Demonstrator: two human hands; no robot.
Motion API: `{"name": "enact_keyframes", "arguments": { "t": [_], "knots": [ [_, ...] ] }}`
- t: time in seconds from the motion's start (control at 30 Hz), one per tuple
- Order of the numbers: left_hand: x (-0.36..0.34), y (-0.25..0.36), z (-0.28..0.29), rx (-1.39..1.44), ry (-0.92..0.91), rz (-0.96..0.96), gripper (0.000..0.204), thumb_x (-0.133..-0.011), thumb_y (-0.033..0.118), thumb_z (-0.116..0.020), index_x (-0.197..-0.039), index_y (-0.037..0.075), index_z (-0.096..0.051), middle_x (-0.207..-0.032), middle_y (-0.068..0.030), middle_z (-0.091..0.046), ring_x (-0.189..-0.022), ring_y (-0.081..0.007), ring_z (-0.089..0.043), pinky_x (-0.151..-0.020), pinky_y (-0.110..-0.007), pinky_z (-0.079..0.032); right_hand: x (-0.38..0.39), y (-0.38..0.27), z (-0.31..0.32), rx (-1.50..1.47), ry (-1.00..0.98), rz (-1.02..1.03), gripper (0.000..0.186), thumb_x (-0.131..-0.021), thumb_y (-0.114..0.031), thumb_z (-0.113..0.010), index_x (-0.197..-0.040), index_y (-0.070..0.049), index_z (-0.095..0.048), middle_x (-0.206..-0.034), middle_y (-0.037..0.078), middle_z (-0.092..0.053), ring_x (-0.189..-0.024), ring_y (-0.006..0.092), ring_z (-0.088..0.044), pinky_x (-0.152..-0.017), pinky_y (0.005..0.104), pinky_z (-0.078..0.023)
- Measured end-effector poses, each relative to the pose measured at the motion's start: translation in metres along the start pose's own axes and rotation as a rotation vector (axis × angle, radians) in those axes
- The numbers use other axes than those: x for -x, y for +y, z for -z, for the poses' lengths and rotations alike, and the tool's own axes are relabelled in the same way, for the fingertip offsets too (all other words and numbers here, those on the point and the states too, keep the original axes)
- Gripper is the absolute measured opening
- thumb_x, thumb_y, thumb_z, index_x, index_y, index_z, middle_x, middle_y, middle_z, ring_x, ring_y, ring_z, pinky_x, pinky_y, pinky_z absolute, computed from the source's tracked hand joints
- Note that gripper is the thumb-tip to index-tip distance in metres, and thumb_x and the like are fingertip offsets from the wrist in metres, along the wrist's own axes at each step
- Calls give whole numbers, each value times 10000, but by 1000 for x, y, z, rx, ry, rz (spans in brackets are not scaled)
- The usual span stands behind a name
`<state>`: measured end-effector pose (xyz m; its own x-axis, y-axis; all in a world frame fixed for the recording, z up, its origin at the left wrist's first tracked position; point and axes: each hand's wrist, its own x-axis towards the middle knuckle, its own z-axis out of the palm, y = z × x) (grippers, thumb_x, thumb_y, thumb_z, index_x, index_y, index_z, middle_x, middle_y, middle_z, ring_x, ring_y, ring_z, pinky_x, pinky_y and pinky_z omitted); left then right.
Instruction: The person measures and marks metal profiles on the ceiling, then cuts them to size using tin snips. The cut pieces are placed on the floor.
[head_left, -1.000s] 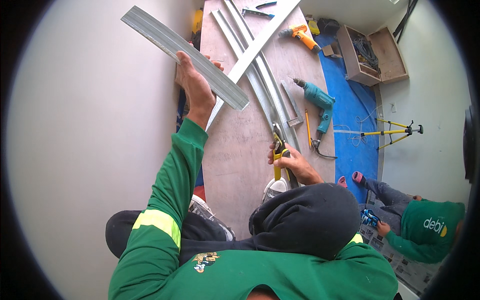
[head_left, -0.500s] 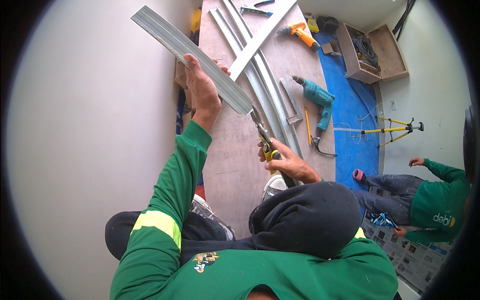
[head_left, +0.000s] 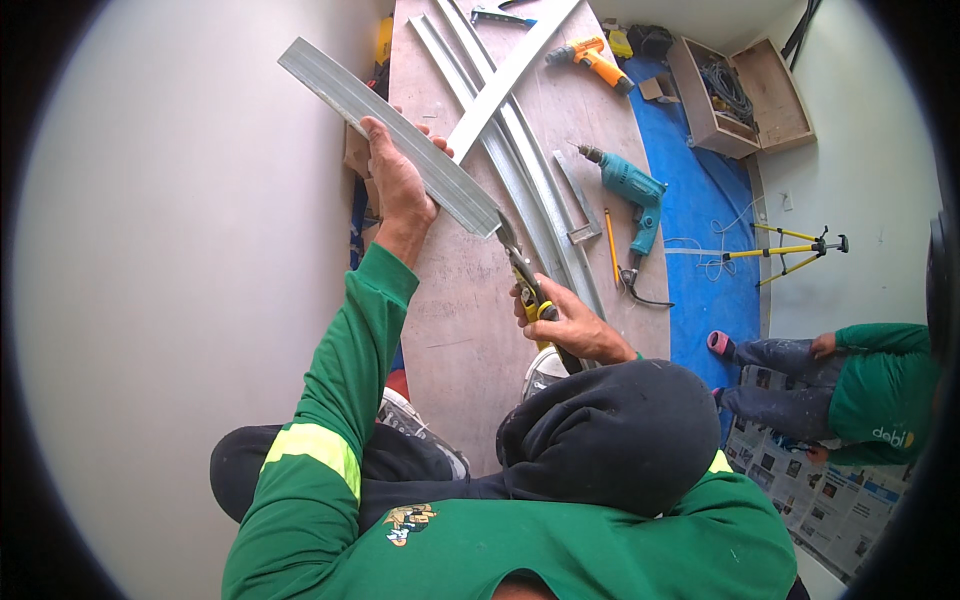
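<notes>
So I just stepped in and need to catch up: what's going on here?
A person sits at a plywood board, holding a short metal channel piece up in the left hand. The right hand grips yellow-handled tin snips, blades at the piece's near end. More metal tracks, a teal drill and an orange drill lie nearby. Another person sits at right.

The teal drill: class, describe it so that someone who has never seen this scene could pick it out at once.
Start at the long plywood board running up the middle of the floor, with metal strips lying on it. At its right edge, by the blue mat, lies the teal drill, bit pointing up-left. The other drill, farther up, is orange, and only the teal one trails a cord.
</notes>
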<state>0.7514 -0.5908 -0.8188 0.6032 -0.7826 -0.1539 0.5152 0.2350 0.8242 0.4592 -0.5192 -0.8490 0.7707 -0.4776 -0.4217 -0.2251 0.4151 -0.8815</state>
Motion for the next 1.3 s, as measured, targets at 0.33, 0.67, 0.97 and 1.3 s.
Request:
{"name": "enact_keyframes", "arguments": {
  "t": [0.33,0.67,0.97,1.3],
  "knots": [
    [-9,-19,15,184,-17,166,552,-1167,609,-348,-1374,106,-444,-1018,-77,-503,-873,-213,-607,-807,-427,-626,0,-1,-2,-5,-28,82,451,-860,-122,-720,-1278,-67,-560,-1085,17,-568,-1036,143,-573,-944,345,-485],
    [-54,25,37,-25,-1,90,593,-1029,527,-754,-1390,109,-538,-1021,-82,-583,-894,-252,-751,-736,-402,-678,19,15,18,382,14,16,565,-869,-88,-733,-1389,-48,-515,-1161,74,-582,-1137,181,-565,-1031,361,-460],
    [-70,41,60,-632,93,-103,1013,-949,507,-839,-1634,42,-255,-1319,-210,-582,-868,-226,-733,-757,-398,-672,78,125,13,-978,238,-461,629,-936,-90,-756,-1516,-89,-513,-1172,121,-624,-1111,150,-645,-997,353,-525],
    [-54,71,29,-930,-422,-75,805,-1009,424,-518,-1668,-19,-381,-1327,-274,-628,-1167,-342,-671,-1081,-460,-510,104,132,-4,-903,321,-310,725,-916,-64,-752,-1582,-89,-468,-1259,148,-638,-1178,173,-642,-1050,353,-505]
  ]
}}
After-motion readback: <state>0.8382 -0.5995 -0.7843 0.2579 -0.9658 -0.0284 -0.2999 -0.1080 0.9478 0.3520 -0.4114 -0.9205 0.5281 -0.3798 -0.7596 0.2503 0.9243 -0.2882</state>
